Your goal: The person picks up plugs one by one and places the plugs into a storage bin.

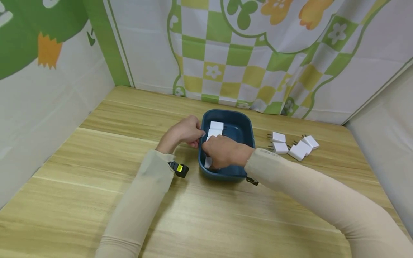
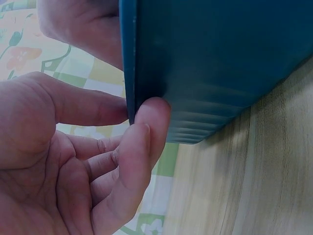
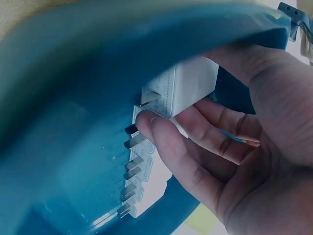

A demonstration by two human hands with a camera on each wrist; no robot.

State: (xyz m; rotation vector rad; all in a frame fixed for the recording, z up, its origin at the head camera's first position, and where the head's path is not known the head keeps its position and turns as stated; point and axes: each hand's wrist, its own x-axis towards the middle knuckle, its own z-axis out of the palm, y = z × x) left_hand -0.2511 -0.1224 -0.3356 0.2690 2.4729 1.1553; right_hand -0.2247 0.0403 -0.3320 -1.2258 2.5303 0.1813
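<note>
A dark blue tub (image 1: 245,123) sits mid-table. My left hand (image 1: 197,135) is at its left rim; in the left wrist view the thumb and forefinger (image 2: 149,122) pinch the tub's wall (image 2: 220,58). My right hand (image 1: 215,149) reaches into the tub and holds a white charger plug (image 3: 190,85) between thumb and fingers. Under it, several white plugs (image 3: 144,181) stand in a row against the tub wall with their prongs pointing sideways. The head view shows more plugs (image 1: 216,125) in the tub, partly hidden by the right hand.
Several loose white plugs (image 1: 292,145) lie on the wooden table (image 1: 96,161) right of the tub. Patterned green-and-white cloth walls (image 1: 258,53) close off the back and both sides. A small black and yellow device (image 1: 179,169) is strapped at my left wrist.
</note>
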